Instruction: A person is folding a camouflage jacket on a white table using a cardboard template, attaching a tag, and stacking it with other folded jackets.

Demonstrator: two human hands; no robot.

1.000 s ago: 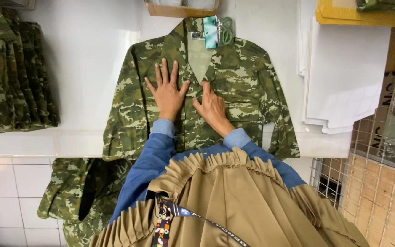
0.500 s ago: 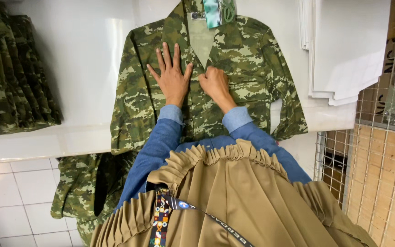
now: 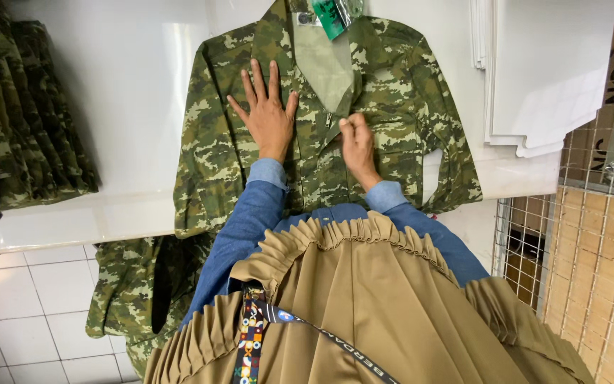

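A green camouflage jacket (image 3: 399, 121) lies face up on a white table (image 3: 129, 92), collar away from me, its lower part hanging over the near edge. My left hand (image 3: 268, 114) presses flat on the jacket's left chest, fingers spread. My right hand (image 3: 357, 142) pinches the jacket's front at the zipper, just below the open collar. A green tag (image 3: 332, 14) sits at the collar.
A stack of folded camouflage garments (image 3: 23, 114) lies at the table's left. White sheets (image 3: 548, 71) are piled at the right. A wire mesh rack (image 3: 591, 235) stands at the right, beside the table. White floor tiles (image 3: 30, 299) show at lower left.
My right hand has slid up the jacket's front along the zipper. My left hand stays flat on the chest. The view has tilted slightly downward.
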